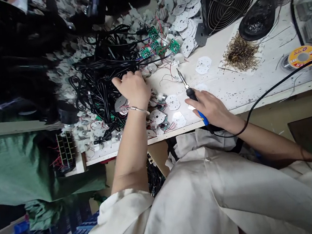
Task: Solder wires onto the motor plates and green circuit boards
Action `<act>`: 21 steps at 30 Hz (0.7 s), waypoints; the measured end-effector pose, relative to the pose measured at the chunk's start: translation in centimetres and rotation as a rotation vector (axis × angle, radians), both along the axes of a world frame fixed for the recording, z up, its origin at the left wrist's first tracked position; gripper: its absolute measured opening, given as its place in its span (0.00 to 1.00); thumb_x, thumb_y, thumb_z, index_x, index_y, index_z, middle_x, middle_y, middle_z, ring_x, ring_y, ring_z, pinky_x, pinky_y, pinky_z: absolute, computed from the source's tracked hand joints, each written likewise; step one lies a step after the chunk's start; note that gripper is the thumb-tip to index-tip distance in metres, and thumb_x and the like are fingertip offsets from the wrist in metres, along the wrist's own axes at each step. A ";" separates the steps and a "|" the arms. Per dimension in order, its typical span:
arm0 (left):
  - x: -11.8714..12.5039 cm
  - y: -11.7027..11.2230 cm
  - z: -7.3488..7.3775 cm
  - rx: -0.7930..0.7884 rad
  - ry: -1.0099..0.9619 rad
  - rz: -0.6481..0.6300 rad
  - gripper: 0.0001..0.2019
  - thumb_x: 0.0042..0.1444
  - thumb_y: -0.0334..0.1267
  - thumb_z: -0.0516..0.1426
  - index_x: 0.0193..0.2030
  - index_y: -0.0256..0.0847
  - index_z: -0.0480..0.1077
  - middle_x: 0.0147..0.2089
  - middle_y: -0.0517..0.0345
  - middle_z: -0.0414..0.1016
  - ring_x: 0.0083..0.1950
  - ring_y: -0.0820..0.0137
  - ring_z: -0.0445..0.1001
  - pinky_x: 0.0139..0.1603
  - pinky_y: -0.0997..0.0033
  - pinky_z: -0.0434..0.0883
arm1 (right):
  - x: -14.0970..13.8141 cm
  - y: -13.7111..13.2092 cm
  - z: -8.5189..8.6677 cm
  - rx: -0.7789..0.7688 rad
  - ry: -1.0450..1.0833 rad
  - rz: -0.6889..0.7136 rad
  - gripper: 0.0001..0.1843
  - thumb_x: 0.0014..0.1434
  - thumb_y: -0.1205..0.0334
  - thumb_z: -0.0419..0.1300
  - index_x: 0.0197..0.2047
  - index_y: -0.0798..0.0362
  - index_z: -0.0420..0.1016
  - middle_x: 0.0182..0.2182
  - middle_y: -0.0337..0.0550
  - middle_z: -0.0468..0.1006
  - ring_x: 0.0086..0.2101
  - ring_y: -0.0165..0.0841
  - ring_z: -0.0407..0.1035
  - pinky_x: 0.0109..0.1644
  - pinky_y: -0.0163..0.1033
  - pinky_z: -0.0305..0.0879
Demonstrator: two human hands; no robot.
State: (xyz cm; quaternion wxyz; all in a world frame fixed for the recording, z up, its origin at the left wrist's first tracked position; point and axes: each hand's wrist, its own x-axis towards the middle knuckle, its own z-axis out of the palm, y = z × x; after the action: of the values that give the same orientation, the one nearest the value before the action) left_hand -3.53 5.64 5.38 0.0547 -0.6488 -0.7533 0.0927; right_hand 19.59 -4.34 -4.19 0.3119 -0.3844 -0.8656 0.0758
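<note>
My right hand (212, 108) is wrapped round the handle of a soldering iron (189, 91), whose tip points up over the bench. At the edge of a heap of black cables (101, 68), my left hand (135, 88) has its fingers curled and the thumb out to the left. Whatever those fingers hold is hidden beneath the hand. Small green circuit boards (174, 46) with thin red wires lie just beyond it. White plates with holes, one of them a loose plate (173, 102), lie between my two hands.
A fan with a wire guard (227, 0) stands at the back right. Near it are a black dish (257, 17), a pile of brown crumbs (240, 52) and a solder spool (303, 56). The iron's cord (269, 89) crosses the bench's front edge on the right.
</note>
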 end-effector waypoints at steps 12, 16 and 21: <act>-3.6 -0.9 0.5 0.130 -0.104 0.024 0.20 0.58 0.35 0.51 0.57 0.41 0.71 0.49 0.49 0.77 0.56 0.53 0.71 0.62 0.47 0.57 | 0.0 -0.2 0.5 -0.117 -0.023 0.020 0.27 0.68 0.72 0.50 0.67 0.48 0.58 0.65 0.58 0.65 0.60 0.44 0.67 0.63 0.57 0.69; -3.7 -1.0 0.8 0.135 -0.118 -0.124 0.20 0.62 0.35 0.50 0.60 0.49 0.68 0.58 0.58 0.70 0.61 0.58 0.62 0.64 0.48 0.54 | 0.1 -0.2 0.8 -0.114 -0.030 0.022 0.27 0.68 0.72 0.49 0.68 0.48 0.57 0.65 0.59 0.64 0.60 0.44 0.66 0.61 0.55 0.71; -3.4 0.3 -0.1 0.057 -0.077 -0.134 0.13 0.63 0.41 0.51 0.43 0.42 0.76 0.62 0.52 0.67 0.67 0.51 0.55 0.68 0.42 0.48 | 0.1 -0.2 0.8 -0.128 -0.021 0.041 0.27 0.68 0.73 0.49 0.68 0.49 0.57 0.66 0.61 0.64 0.61 0.44 0.66 0.61 0.54 0.70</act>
State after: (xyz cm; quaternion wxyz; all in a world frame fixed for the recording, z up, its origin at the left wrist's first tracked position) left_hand -6.93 5.96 5.30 0.0503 -0.6989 -0.7122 0.0423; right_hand 19.68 -4.53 -3.43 0.2758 -0.3863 -0.8700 0.1335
